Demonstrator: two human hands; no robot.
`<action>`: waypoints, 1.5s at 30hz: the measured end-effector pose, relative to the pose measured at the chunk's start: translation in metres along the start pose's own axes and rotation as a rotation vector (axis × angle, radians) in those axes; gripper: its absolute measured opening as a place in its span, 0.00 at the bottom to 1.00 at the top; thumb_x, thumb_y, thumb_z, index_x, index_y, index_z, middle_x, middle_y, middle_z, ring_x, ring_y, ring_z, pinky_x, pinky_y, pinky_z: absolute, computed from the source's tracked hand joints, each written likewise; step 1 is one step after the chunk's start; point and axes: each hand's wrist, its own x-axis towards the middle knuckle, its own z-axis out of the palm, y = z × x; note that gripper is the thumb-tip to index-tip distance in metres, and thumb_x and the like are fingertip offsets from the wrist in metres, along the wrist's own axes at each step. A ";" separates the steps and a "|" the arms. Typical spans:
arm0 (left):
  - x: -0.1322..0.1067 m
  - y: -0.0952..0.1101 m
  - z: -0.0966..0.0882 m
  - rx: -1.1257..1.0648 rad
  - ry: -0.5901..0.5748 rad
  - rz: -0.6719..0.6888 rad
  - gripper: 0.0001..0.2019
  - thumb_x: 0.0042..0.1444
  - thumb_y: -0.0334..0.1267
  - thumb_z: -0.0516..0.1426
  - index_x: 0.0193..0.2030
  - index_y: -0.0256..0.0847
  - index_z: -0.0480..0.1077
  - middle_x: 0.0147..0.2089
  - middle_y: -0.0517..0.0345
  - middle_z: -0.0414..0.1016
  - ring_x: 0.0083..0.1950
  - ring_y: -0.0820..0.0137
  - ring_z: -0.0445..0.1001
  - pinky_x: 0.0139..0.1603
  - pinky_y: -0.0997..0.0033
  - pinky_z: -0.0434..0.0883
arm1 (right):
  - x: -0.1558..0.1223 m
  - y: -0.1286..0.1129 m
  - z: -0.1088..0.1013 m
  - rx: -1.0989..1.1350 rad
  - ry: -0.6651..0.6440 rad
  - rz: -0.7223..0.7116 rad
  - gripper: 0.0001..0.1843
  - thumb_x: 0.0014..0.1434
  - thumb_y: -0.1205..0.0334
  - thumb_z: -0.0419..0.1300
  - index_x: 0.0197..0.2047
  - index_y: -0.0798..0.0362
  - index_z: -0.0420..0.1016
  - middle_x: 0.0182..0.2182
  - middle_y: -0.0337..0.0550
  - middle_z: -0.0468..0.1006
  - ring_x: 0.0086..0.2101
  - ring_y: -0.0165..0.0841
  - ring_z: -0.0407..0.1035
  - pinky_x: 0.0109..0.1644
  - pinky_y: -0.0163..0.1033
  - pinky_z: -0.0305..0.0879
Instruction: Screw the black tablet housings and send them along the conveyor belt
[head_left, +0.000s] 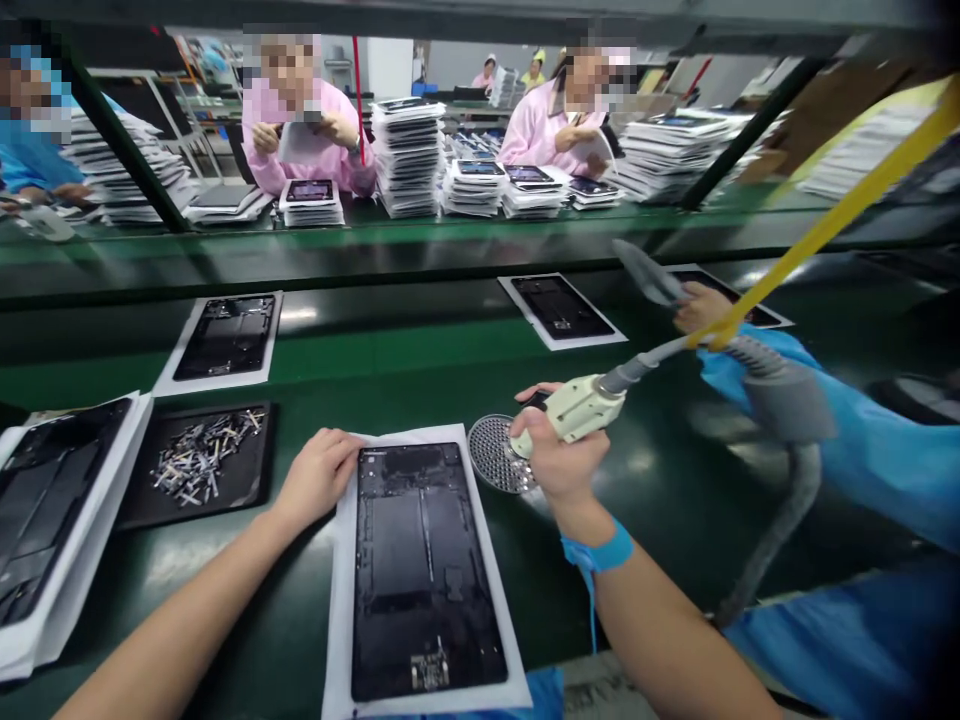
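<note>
A black tablet back shell [405, 590] with inner parts showing lies on a white sheet [491, 530] right in front of me. My left hand [322, 470] has its fingers closed at the upper left corner of the shell and sheet. In my right hand [562, 455] is a cream-coloured electric screwdriver [585, 408], its cable running up to the right; its tip is hidden. Just under that hand lies a round metal screw plate [491, 455] with many small holes, right of the tablet shell. A blue wrist strap [600, 548] circles my right wrist.
Left of me, a black tray [251, 480] holds many small loose strips, beside stacked tablet shells [52, 520]. Other shells lie on the green line [229, 335] [562, 307]. A co-worker's blue sleeve [847, 400] and a grey hose [787, 530] crowd the right side.
</note>
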 end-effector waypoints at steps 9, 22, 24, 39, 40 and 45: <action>0.003 0.000 0.000 -0.032 -0.012 -0.037 0.14 0.70 0.38 0.51 0.46 0.41 0.78 0.42 0.51 0.77 0.43 0.63 0.72 0.45 0.59 0.71 | -0.017 -0.008 -0.015 -0.003 -0.051 -0.004 0.11 0.60 0.62 0.67 0.45 0.51 0.74 0.33 0.38 0.79 0.20 0.27 0.72 0.24 0.35 0.72; 0.005 0.000 -0.001 -0.055 -0.008 -0.050 0.14 0.69 0.38 0.51 0.45 0.40 0.78 0.41 0.52 0.77 0.43 0.63 0.72 0.45 0.59 0.71 | -0.024 -0.009 -0.016 0.009 -0.056 0.018 0.13 0.59 0.62 0.68 0.46 0.51 0.72 0.36 0.39 0.78 0.20 0.27 0.72 0.22 0.34 0.73; 0.005 0.000 -0.001 -0.059 -0.008 -0.049 0.14 0.69 0.38 0.51 0.45 0.40 0.78 0.41 0.52 0.77 0.43 0.63 0.72 0.45 0.59 0.71 | -0.023 -0.009 -0.015 0.009 -0.055 0.026 0.14 0.58 0.62 0.69 0.45 0.51 0.72 0.35 0.38 0.78 0.20 0.27 0.72 0.22 0.34 0.74; 0.005 0.001 0.001 -0.063 -0.020 -0.069 0.13 0.68 0.37 0.51 0.45 0.42 0.78 0.41 0.52 0.77 0.43 0.63 0.73 0.44 0.61 0.70 | -0.024 -0.010 -0.018 0.017 -0.057 0.006 0.09 0.61 0.63 0.66 0.46 0.51 0.75 0.31 0.37 0.78 0.20 0.28 0.73 0.24 0.36 0.73; 0.005 0.001 0.001 -0.062 -0.020 -0.069 0.13 0.68 0.37 0.51 0.45 0.42 0.78 0.41 0.52 0.77 0.43 0.63 0.73 0.44 0.61 0.70 | -0.024 -0.010 -0.017 0.019 -0.059 0.012 0.10 0.61 0.63 0.66 0.46 0.51 0.75 0.31 0.38 0.78 0.20 0.28 0.73 0.23 0.36 0.73; 0.006 0.003 0.000 -0.066 -0.019 -0.069 0.13 0.68 0.37 0.51 0.45 0.42 0.78 0.40 0.52 0.77 0.42 0.63 0.72 0.44 0.60 0.70 | -0.025 -0.011 -0.015 0.009 -0.063 0.047 0.11 0.61 0.61 0.67 0.46 0.51 0.73 0.30 0.38 0.77 0.20 0.29 0.72 0.22 0.36 0.72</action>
